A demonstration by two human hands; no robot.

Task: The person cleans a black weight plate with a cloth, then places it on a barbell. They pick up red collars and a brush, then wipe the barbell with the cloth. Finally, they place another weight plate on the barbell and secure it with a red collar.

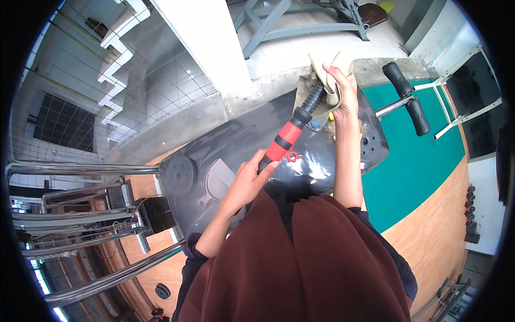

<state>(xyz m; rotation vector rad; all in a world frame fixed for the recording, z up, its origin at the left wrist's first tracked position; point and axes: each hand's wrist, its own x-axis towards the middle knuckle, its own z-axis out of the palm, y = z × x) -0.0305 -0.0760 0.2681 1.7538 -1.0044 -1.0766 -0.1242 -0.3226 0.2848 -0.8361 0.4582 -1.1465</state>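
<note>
Left hand (248,181) clasped the bar (284,141) toward 7 o'clock; right hand (346,99) pinched cloth (315,71) at its 1 o'clock end. Apparent step: wiping; next stroke needed steady holding.

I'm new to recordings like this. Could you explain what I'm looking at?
There is no robot here, just someone working bare-handed. This one picture comes from a wide fisheye camera worn on the head, looking down, so straight edges bend. The left hand grips a red-and-black bar; the right hand holds a beige cloth at its far end. On the glossy black surface below, toward the left, lie a round dark disc and a grey piece with a ring-shaped end.
</note>
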